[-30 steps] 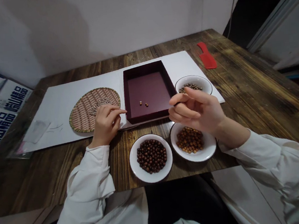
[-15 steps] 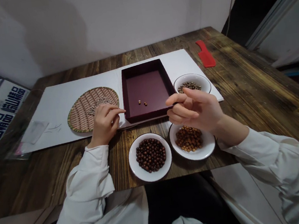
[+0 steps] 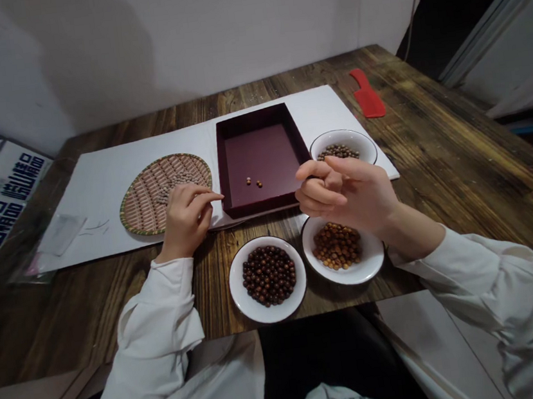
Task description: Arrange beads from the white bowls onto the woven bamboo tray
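My left hand [image 3: 187, 217] rests between a round woven tray [image 3: 143, 198] and a shallow maroon box [image 3: 267, 203], one finger stretched to the box's near left corner. Nothing shows in that hand. Small pale beads [image 3: 178, 183] lie on the tray, partly behind my fingers. Inside the box are several small brown beads [image 3: 259, 183]. My right hand [image 3: 343, 191] hovers off the box's near right corner with its fingers curled in; whatever they hold is hidden. Below it stands a white bowl [image 3: 376, 264] of light brown beads [image 3: 338, 247].
A white bowl [image 3: 240, 300] of dark brown beads [image 3: 269, 275] stands near the table's front edge. Behind my right hand is another white bowl [image 3: 365, 146] with greyish beads [image 3: 337, 152]. A red comb [image 3: 368, 96] lies at the back right. White board [image 3: 97, 207] lies under the tray and box.
The fingers of my right hand have curled in more toward the palm. My left hand has stayed in place, and the beads in the box look the same.
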The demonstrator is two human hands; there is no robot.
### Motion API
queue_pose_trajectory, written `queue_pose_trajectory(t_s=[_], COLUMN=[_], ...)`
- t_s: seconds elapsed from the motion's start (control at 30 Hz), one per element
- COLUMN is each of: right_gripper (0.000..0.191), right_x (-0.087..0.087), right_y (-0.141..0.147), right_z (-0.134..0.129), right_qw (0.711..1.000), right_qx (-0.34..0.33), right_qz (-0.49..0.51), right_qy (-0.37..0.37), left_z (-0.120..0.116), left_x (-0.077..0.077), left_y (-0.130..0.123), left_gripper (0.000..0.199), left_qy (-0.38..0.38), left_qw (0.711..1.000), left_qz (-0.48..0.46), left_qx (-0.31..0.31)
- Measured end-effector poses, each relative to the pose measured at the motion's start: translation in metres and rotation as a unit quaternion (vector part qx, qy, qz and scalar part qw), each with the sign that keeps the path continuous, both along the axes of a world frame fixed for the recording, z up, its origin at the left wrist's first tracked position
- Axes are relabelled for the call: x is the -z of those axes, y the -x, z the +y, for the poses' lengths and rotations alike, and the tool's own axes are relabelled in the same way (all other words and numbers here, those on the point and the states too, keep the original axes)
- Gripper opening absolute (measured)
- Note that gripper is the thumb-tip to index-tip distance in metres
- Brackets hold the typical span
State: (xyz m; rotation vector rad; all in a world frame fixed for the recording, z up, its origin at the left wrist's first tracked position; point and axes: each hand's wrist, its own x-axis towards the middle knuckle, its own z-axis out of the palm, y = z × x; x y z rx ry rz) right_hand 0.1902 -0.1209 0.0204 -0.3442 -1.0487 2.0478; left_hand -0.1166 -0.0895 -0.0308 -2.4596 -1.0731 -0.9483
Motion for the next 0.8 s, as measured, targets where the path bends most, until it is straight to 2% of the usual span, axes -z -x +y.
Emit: queue_pose_trajectory(t_s=[0.3,0.5,0.63,0.8], right_gripper=[0.033,0.038,0.037,0.037], right_x=[0.0005,-0.0005,-0.0004,-0.0010], right_y=[0.0006,0.0014,0.0012,0.0001], right_z=[0.0005,-0.0006,-0.0010,-0.0016], right_qw=[0.999,0.998,0.999,1.000], right_qx=[0.022,0.031,0.016,0.005], right_qz=[-0.030,-0.057,-0.031,-0.017], right_qy=[-0.008,0.002,-0.004,0.005], left_z=[-0.0006,-0.0009,-0.0003,0.0004], left_x=[0.0003,0.0004,0.0013,0.0019], left_y=[0.0006,0.0010,0.0017,0.0021], left_gripper=[0.022,0.021,0.021,0.021], left_qy=[0.027,0.039,0.019,0.032], left_qw=[0.999,0.999,1.000,0.999], left_qz=[-0.011,-0.003,-0.002,-0.011], left_qx=[-0.014,-0.032,-0.011,-0.018])
